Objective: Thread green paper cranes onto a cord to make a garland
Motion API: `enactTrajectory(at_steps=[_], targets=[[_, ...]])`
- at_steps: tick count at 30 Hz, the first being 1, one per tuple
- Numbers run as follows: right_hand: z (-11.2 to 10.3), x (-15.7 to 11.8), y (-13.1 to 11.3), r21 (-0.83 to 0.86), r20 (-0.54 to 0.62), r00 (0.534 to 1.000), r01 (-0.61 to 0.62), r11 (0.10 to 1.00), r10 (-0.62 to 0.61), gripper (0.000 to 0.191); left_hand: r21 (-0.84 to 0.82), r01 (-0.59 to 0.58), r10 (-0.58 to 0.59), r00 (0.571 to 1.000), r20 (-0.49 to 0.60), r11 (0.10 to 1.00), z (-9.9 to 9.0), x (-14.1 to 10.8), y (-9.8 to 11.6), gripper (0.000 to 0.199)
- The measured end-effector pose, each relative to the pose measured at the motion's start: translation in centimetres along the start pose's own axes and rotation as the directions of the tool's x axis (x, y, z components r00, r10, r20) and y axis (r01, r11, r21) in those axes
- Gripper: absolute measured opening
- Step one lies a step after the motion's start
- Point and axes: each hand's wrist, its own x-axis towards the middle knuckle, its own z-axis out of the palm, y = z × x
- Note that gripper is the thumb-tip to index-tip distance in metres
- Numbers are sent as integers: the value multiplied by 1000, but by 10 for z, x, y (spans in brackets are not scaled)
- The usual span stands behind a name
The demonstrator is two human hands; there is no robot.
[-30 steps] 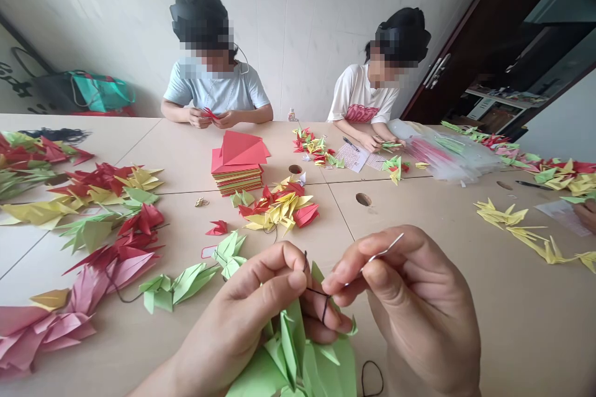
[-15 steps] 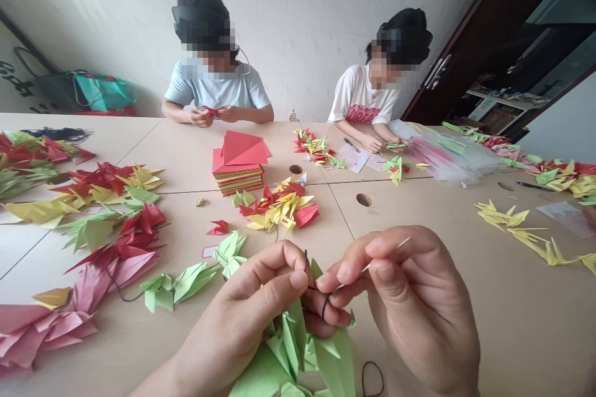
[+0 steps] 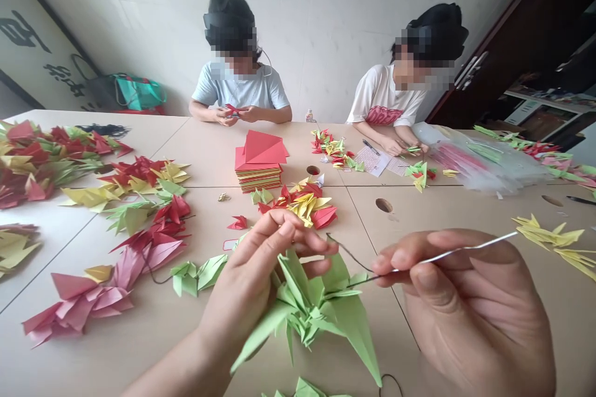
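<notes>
Pinching a thin silver needle point(image 3: 468, 250) between thumb and fingers, the right hand point(image 3: 475, 304) filled the lower right of the head view, its grip narrow and closed. The needle slanted up toward the right edge, and black thread point(image 3: 350, 252) ran from those fingertips leftward to a bunch of light-green paper birds point(image 3: 302, 298). That bunch sat at the lower centre, its wings spread downward, touching the left hand point(image 3: 254, 279). The left hand's thumb lay close to its forefinger and its other fingers pointed right, behind the paper tips; whether its grip was tight on anything could not be told, since the birds hid part of it.

At the bottom edge another green paper bird point(image 3: 310, 389) showed, cut off by the frame. Left of centre, more green birds point(image 3: 200, 276) lay on the table point(image 3: 195, 155) near a pink cluster point(image 3: 84, 307), and a mixed heap point(image 3: 37, 158) covered the far left. A stack of square paper point(image 3: 261, 164), red on top, stood at the upper centre. Behind it a person in pale blue point(image 3: 242, 93) held red paper point(image 3: 231, 110); toward the upper right a person in white point(image 3: 379, 96) bent over green pieces point(image 3: 413, 149), beside clear plastic bags point(image 3: 493, 164).
</notes>
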Motion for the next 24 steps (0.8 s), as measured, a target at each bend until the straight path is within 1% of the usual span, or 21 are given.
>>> enactTrajectory(at_steps=[2,3,5,6,8,10,11,13,15,20,24], targets=[[0,-2,-2,-94,45,999,2,996,3,24,-159,76,-85,995,-52,984,-1,3,5,18],[0,-3,-3,-153,92,996,11,988,3,23,-246,121,-146,986,-84,962,-2,5,8,21],[2,-2,-4,-261,231,973,59,963,3,20,-403,190,-263,956,-132,895,-4,8,11,27],[4,-2,-4,-295,301,954,90,951,3,20,-466,208,-304,942,-141,860,-5,9,12,30],[7,0,-3,-319,431,902,154,935,-2,21,-554,228,-347,930,-120,801,-7,10,13,31],[11,1,0,-315,534,846,195,929,3,24,-600,235,-352,932,-84,765,-9,10,13,30],[12,1,2,-317,561,828,199,927,15,24,-611,233,-350,934,-77,757,-9,10,12,30],[15,0,4,-339,578,814,178,924,55,25,-618,223,-349,933,-90,754,-8,9,12,31],[17,0,6,-356,564,822,153,922,81,25,-615,201,-345,931,-124,762,-6,8,13,34],[18,1,8,-384,561,822,155,910,97,22,-593,177,-352,916,-192,785,-3,8,13,41],[14,-1,12,-370,569,814,123,921,120,22,-582,155,-334,918,-214,799,-2,9,12,40]])
